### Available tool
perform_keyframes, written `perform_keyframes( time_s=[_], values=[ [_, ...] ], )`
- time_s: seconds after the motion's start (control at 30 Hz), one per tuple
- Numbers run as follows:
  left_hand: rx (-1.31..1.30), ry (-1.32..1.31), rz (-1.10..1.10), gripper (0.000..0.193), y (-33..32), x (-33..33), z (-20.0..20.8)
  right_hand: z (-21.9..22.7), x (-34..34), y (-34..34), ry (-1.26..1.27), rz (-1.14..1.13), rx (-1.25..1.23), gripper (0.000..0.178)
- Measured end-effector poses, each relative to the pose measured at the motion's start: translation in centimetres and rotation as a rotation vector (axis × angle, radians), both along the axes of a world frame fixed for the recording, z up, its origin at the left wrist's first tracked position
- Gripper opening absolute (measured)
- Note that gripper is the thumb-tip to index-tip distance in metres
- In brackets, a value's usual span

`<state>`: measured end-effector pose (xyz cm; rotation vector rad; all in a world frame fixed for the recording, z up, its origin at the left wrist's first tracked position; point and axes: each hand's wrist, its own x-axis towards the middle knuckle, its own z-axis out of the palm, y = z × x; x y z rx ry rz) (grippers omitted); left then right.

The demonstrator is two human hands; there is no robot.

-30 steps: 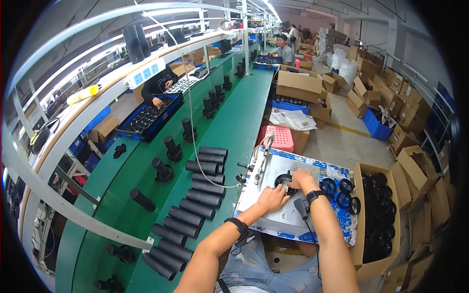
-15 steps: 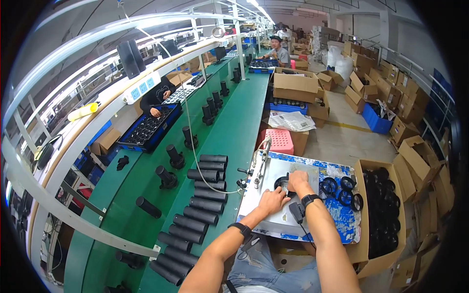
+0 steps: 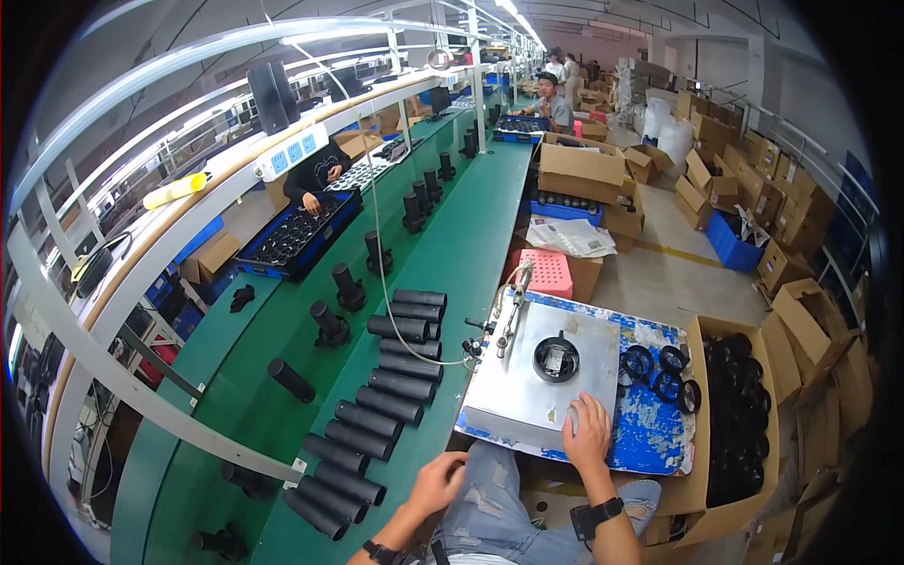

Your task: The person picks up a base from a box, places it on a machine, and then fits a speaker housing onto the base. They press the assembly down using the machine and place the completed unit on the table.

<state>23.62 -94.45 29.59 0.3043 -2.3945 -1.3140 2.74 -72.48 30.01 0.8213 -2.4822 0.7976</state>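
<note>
A black plastic ring (image 3: pixel 538 361) with a small tab sits on the silver metal box (image 3: pixel 504 391), and something pale and shiny shows inside it. My right hand (image 3: pixel 589 430) rests at the box's front right corner, its fingers stretched out and nothing in them. Over my lap, short of the table, my left hand (image 3: pixel 439 482) hangs with loosely bent fingers apart and no visible object. A metal clamp-like fitting (image 3: pixel 509 325) with a hose stands along the box's left edge. Several more black rings (image 3: pixel 668 384) lie right of the box on the worn blue-and-white tabletop (image 3: pixel 650 438).
Left of me, several black tubes (image 3: pixel 389 407) lie in a row on the green bench (image 3: pixel 471 245), with flanged black parts (image 3: pixel 330 325) standing beyond. A cardboard box (image 3: pixel 699 353) of black parts stands at the right. A co-worker's hand (image 3: pixel 312 203) reaches over a blue tray (image 3: pixel 299 240).
Both hands have drawn back from the black ring toward me, leaving it on the metal box. The left is now above my lap, the right at the box's front corner. The view has shifted slightly.
</note>
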Motion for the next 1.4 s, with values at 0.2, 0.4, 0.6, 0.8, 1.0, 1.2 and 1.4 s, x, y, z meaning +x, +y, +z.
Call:
perform_keyframes(
  time_s=[0.2, 0.4, 0.6, 0.8, 1.0, 1.2, 1.4],
  values=[
    [-0.230, 0.071, 0.298, 0.017, -8.0, 3.2, 3.7, -0.2, 0.5, 0.4, -0.050, -0.051, -0.016, 0.033],
    [-0.581, 0.041, 0.687, 0.017, -23.6, 7.5, 5.8, -1.1, 0.4, -1.2, -0.043, 0.026, 0.048, 0.035],
    [-0.652, -0.649, 0.862, 0.037, -28.9, 6.3, 5.1, -1.0, -1.0, 1.6, -0.020, 0.029, 0.038, 0.034],
    [-0.713, -0.591, 1.056, 0.053, -31.6, 11.1, 2.6, -1.8, -0.7, 0.1, 0.003, 0.080, 0.129, 0.035],
    [-0.323, -0.751, 0.950, 0.075, -36.3, 6.9, 4.0, -1.5, -0.5, 0.5, 0.022, 0.044, 0.134, 0.036],
    [-0.529, -0.593, 0.783, 0.078, -37.8, 1.7, 0.6, -1.2, -0.3, -0.1, 0.023, 0.013, 0.121, 0.037],
    [-0.488, -0.549, 0.856, 0.063, -34.6, 1.5, -0.7, -1.2, -0.1, -0.3, -0.008, -0.017, 0.083, 0.037]
  ],
)
